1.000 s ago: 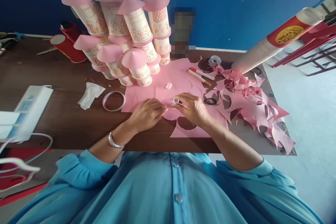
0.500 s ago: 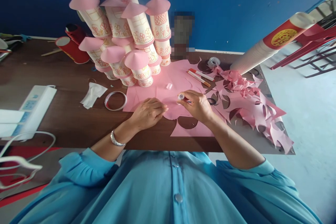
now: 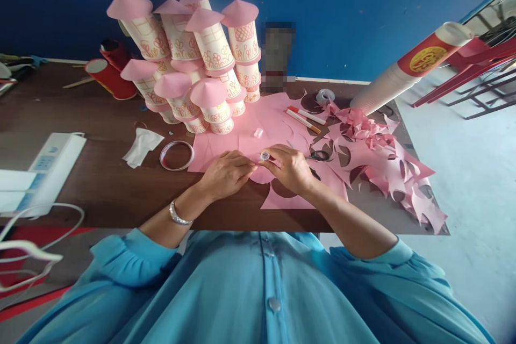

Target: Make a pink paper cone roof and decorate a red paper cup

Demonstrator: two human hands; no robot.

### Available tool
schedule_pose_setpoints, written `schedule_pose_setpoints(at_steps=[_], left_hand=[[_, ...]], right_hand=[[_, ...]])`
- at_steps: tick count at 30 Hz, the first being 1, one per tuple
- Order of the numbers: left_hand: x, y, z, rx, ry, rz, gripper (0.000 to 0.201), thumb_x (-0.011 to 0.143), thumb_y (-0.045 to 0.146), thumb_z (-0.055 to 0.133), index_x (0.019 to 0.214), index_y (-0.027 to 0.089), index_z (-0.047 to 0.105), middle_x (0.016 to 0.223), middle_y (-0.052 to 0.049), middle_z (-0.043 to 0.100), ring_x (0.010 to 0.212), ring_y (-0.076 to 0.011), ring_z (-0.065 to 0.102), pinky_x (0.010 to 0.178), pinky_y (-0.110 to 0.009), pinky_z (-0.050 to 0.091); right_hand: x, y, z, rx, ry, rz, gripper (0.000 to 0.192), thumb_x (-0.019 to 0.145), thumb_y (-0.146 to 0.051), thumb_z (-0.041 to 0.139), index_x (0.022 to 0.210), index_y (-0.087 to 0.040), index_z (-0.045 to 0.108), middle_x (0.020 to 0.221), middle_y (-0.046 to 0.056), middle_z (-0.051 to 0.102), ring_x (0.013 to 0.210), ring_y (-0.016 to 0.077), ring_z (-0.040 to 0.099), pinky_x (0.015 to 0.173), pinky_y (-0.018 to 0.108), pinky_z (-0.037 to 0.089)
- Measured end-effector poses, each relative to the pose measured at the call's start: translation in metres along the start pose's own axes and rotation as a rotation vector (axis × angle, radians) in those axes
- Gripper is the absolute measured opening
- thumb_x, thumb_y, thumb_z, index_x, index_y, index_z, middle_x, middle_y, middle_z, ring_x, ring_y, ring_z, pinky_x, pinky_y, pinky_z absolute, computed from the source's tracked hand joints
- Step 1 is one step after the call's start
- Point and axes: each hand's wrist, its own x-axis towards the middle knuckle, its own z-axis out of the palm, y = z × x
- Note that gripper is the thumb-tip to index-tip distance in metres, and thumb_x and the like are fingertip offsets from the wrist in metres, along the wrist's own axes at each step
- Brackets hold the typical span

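My right hand (image 3: pixel 288 166) is closed around a small tube that looks like a glue stick (image 3: pixel 264 156), its round end facing up. Close beside it, my left hand (image 3: pixel 228 173) pinches the edge of a rounded piece of pink paper (image 3: pixel 263 174). The two hands' fingertips nearly meet over this piece. Just beyond them a small pinkish cap (image 3: pixel 258 133) lies on the pink sheets (image 3: pixel 226 145). Scissors (image 3: pixel 320 155) rest right of my right hand, partly covered by it.
Paper-cup towers (image 3: pixel 212 102) with pink cone roofs stand at the back left. A tape roll (image 3: pixel 176 155) and crumpled tissue (image 3: pixel 142 146) lie left. Markers (image 3: pixel 304 118), pink scraps (image 3: pixel 399 166) and a tall stack of cups (image 3: pixel 382 88) are to the right. A power strip (image 3: pixel 52 166) sits far left.
My right hand has moved left with the glue stick, up to my left fingertips. More of the scissors now shows. My left hand has stayed almost in place.
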Motion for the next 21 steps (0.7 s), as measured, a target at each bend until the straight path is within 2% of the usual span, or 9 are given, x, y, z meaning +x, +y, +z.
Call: schedule_pose_setpoints(at_steps=[3,11,17,21], left_hand=[[0.000,0.000,-0.001,0.004,-0.020,-0.008,0.023,0.108,0.021,0.061,0.113,0.024,0.083,0.107,-0.008,0.085,0.103,-0.0242,0.076,0.087,-0.040,0.060],[-0.001,0.000,0.000,0.066,0.001,0.032,0.023,0.110,0.021,0.058,0.109,0.023,0.080,0.112,-0.006,0.086,0.101,-0.0236,0.076,0.087,-0.040,0.057],[0.000,0.000,0.000,0.081,-0.027,0.018,0.023,0.109,0.020,0.057,0.110,0.023,0.080,0.110,-0.006,0.086,0.101,-0.0238,0.075,0.087,-0.039,0.056],[0.000,-0.001,0.003,0.070,-0.001,0.024,0.022,0.106,0.017,0.060,0.109,0.024,0.080,0.111,-0.005,0.086,0.098,-0.0229,0.075,0.087,-0.039,0.057]], right_hand=[[0.001,0.003,0.002,-0.027,-0.022,-0.010,0.009,0.108,-0.031,0.072,0.102,-0.025,0.077,0.099,0.006,0.083,0.096,0.0229,0.077,0.087,0.031,0.055],[0.001,0.012,-0.011,-0.082,-0.002,-0.008,0.010,0.106,-0.029,0.072,0.098,-0.025,0.077,0.096,0.006,0.082,0.088,0.0221,0.075,0.080,0.029,0.054],[0.000,0.019,-0.017,-0.111,0.000,-0.001,0.008,0.102,-0.028,0.075,0.096,-0.025,0.078,0.095,0.006,0.082,0.087,0.0228,0.076,0.077,0.030,0.054],[-0.001,0.020,-0.031,-0.061,0.090,0.023,0.004,0.100,-0.027,0.078,0.097,-0.025,0.079,0.097,0.006,0.082,0.086,0.0234,0.076,0.079,0.032,0.056]])
